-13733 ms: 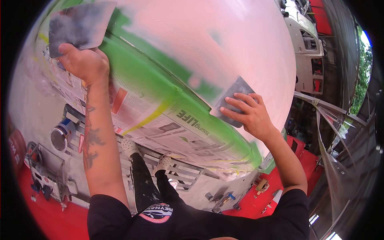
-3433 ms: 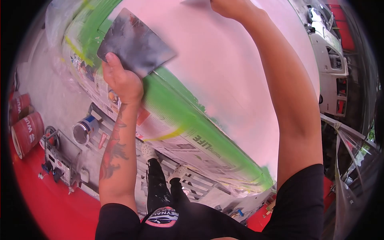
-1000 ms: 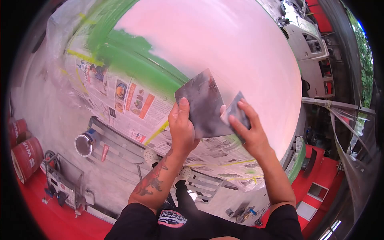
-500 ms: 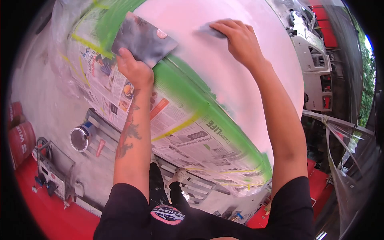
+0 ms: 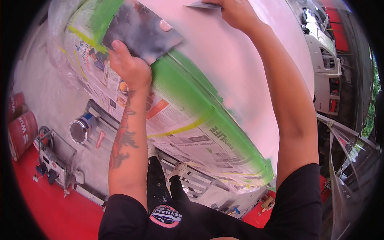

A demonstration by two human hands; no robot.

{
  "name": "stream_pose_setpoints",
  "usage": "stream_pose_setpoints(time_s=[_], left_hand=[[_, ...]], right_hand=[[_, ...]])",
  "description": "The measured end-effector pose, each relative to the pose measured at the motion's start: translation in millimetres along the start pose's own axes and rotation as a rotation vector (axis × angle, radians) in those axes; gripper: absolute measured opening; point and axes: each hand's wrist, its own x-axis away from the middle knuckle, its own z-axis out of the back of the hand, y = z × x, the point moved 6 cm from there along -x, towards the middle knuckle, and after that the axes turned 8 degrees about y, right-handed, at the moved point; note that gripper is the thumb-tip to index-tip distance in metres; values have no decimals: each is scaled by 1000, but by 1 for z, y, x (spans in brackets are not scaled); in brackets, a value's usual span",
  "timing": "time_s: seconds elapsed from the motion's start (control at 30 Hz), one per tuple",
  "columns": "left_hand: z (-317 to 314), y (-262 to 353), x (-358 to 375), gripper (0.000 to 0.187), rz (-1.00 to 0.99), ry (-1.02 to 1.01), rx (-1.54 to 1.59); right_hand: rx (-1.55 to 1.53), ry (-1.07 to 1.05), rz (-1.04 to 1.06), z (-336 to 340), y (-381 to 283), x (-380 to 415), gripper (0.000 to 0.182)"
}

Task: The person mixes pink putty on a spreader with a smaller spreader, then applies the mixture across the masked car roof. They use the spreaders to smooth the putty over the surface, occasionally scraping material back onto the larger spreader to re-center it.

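My left hand [image 5: 131, 69] grips a flat grey mixing board [image 5: 138, 36] by its near corner, the thumb on top. A small dab of pink putty [image 5: 165, 25] sits near the board's right edge. At the top of the view, my right hand [image 5: 239, 15] is closed on a thin grey putty spreader [image 5: 202, 5], held low over a pale pink body panel [image 5: 250, 80]. A green band [image 5: 186, 88] borders that panel, and newspaper masking [image 5: 180, 138] hangs below it, fixed with yellow tape [image 5: 180, 128].
On the low slatted bench left of my legs stands a paint can [image 5: 81, 130], with a red tube [image 5: 100, 139] beside it. A wheeled machine [image 5: 56, 162] and red drums [image 5: 23, 134] are further left. White vehicle parts [image 5: 326, 52] stand at the right, near a metal frame with plastic sheeting [image 5: 336, 160].
My right hand and the spreader have moved further up and away over the pink panel. The board in my left hand has shifted slightly up and left in view.
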Motion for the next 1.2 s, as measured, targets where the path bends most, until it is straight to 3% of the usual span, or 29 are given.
stream_pose_setpoints(time_s=[0.27,0.33,0.47,0.53,0.83,1.03,1.1,1.13,1.2], left_hand=[[-2,3,2,47,49,44,44],[-1,2,2,46,81,46,0],[-3,2,1,50,79,12,-19],[-3,3,0,49,46,3,-42],[-8,10,8,44,212,88,-26],[2,0,-4,42,122,87,-90],[-3,9,-6,41,-81,-30,-290],[-6,14,6,40,112,95,-166],[-3,10,0,40,87,40,-254]], right_hand=[[-130,-40,165,28,-28,56,40],[26,-64,173,26,-30,75,63],[103,-131,142,36,-30,109,62],[126,-102,152,36,-26,129,53],[103,-244,88,58,-23,203,61],[97,-294,47,70,-22,249,64],[81,-306,28,74,-22,264,64],[64,-318,16,77,-22,272,64],[44,-329,-15,82,-22,288,64]])
